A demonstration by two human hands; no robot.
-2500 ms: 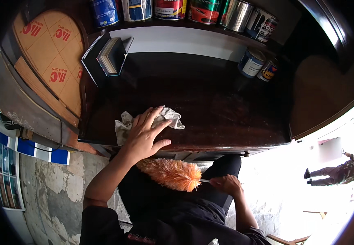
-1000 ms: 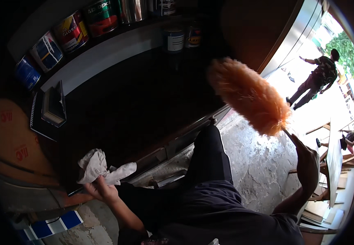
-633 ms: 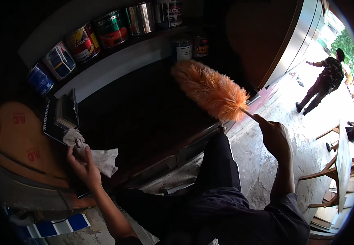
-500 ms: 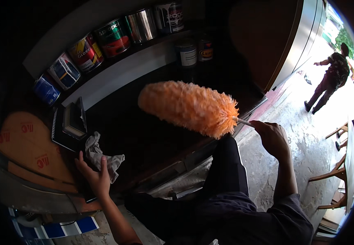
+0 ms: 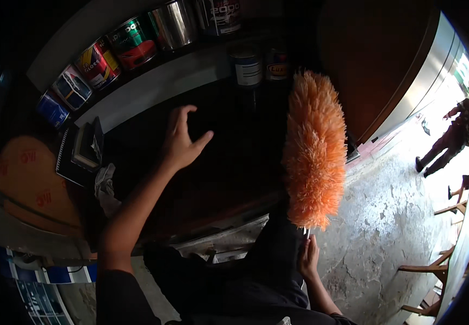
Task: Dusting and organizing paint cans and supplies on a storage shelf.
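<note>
A fluffy orange feather duster point(image 5: 316, 151) stands upright in view to the right of the dark table point(image 5: 229, 157). My right hand point(image 5: 309, 259) is closed around its thin pale handle, close to my right thigh. Over the table top my left hand point(image 5: 183, 143) reaches out with thumb and fingers apart, holding nothing. A crumpled grey cloth point(image 5: 105, 189) lies at the table's left, partly behind my left forearm. Beside it, a thick dark book point(image 5: 87, 146) rests on a black spiral notebook point(image 5: 67, 157).
Several paint cans point(image 5: 132, 46) line a shelf behind the table. Two smaller cans point(image 5: 247, 67) stand lower, at the back. A brown panel point(image 5: 23, 179) is at the left. On the right are a worn concrete floor point(image 5: 375, 227), wooden legs point(image 5: 429, 269) and a person point(image 5: 451, 135) standing outside.
My right hand has drawn back toward my body, swinging the duster from lying across the table to upright at the right. My left hand has moved from beside the cloth to above the table.
</note>
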